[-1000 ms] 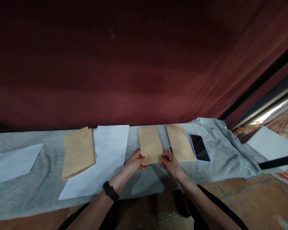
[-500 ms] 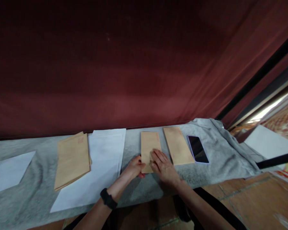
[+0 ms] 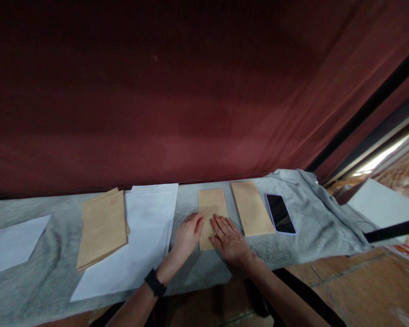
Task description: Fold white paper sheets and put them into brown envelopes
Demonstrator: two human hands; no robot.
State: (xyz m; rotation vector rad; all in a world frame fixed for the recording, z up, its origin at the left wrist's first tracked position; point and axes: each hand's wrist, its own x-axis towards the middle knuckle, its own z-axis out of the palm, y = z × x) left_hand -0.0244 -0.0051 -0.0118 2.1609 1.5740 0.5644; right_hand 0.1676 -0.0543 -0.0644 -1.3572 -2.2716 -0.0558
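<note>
A brown paper envelope [image 3: 211, 200] lies upright in front of me on a grey cloth. My right hand [image 3: 229, 240] rests flat on its lower right part, fingers stretched out. At the envelope's left edge is my left hand [image 3: 188, 232], its fingers curled in and nothing visible in them; the fingertips are partly hidden. A black band circles my left wrist. Just right of this envelope lies a stack of brown envelopes or a single thick one [image 3: 252, 209].
A phone [image 3: 281, 213] lies at the right. To the left are more brown envelopes [image 3: 102, 227] on white paper sheets [image 3: 152, 213], and another white sheet [image 3: 15, 243] farther left. The grey cloth [image 3: 320, 218] covers the surface. A dark red curtain [image 3: 191, 113] hangs behind.
My left hand has let go of the envelope's lower left edge and come up onto its left side, fingers curled. My right hand has flattened and shifted slightly down and left.
</note>
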